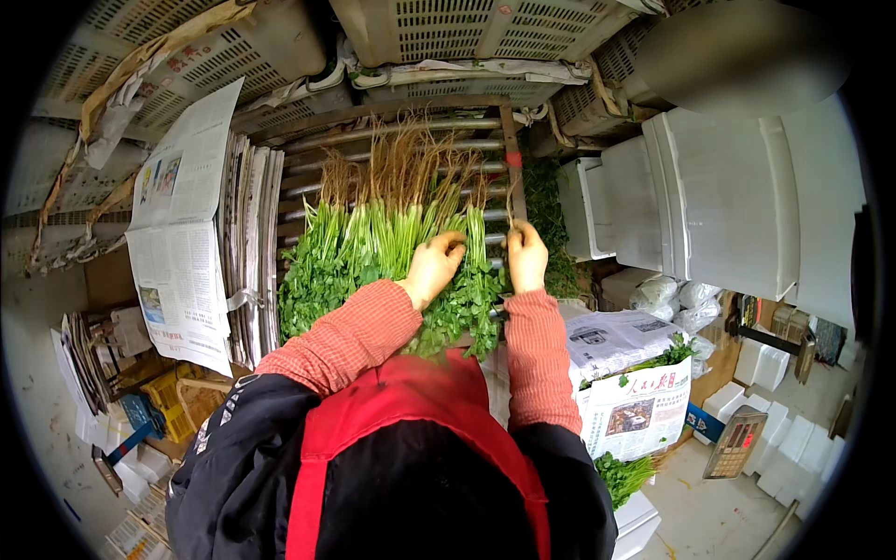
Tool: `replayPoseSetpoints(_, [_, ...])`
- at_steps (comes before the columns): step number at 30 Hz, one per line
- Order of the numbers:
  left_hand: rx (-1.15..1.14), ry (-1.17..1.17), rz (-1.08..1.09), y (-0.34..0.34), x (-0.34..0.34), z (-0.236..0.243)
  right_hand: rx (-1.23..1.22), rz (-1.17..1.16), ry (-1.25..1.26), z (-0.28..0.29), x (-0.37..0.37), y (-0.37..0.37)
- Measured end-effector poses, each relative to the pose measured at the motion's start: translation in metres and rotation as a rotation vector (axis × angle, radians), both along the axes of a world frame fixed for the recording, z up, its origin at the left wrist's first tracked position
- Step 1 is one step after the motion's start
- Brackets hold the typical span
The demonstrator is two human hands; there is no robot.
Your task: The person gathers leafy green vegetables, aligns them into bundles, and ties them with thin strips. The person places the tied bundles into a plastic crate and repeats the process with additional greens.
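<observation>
- Rooted green leafy stalks with pale stems and brown stringy roots (359,229) lie in a wide layer on the dark-barred rack with a brown frame (510,131), in front of the person.
- Small narrow bunch of the same greens (476,229) sits at the layer's right edge, between the hands.
- Left hand (435,268): fingers curled over the stems beside the small bunch; can't tell if they're clamped on any.
- Right hand (526,254): thumb and fingertips close together at a thin brownish strand (511,196), by the rack's right rail; can't confirm a pinch.
- To do it well: handle at the pale stem bases, not the leaves; tease strands out singly so roots don't snag; keep root ends level; keep the left orange knit sleeve (350,331) off the leaves below it.
- Orientation: roots point away from the person, leaves toward the person. Long axis runs near-far, crossing the rack bars; leftmost stalks lean slightly. Small bunch roughly parallel to the rail.
</observation>
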State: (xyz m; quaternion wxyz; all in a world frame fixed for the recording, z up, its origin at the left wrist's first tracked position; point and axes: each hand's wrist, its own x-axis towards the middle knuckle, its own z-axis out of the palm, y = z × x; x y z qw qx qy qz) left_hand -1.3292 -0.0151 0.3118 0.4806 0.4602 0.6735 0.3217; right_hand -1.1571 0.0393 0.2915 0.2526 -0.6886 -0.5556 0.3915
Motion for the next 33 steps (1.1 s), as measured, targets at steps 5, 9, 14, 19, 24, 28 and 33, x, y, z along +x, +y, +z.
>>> replayPoseSetpoints(5, [0.193,0.240,-0.070,-0.007,0.010,-0.019,-0.133,0.266,-0.533,0.003,-0.046,0.034])
replayPoseSetpoints(9, [0.341,0.467,-0.179,-0.013,0.002,-0.012,-0.117,0.303,-0.614,-0.005,-0.055,0.034])
replayPoseSetpoints(14, [0.301,0.680,-0.222,-0.017,-0.037,-0.009,0.040,0.189,-0.486,-0.010,-0.050,0.027])
replayPoseSetpoints(19, [0.288,0.665,-0.201,-0.014,-0.047,0.003,-0.279,-0.331,0.649,-0.008,-0.018,0.023])
replayPoseSetpoints(24, [0.277,0.634,-0.166,-0.011,-0.037,-0.004,-0.365,-0.099,0.481,-0.009,-0.006,0.024])
replayPoseSetpoints(28, [0.107,0.659,-0.304,0.002,-0.015,0.006,-0.334,-0.023,0.249,-0.009,-0.039,0.020])
replayPoseSetpoints(33, [0.037,0.768,-0.399,0.016,-0.008,-0.017,-0.476,-0.007,0.314,-0.017,-0.046,0.023])
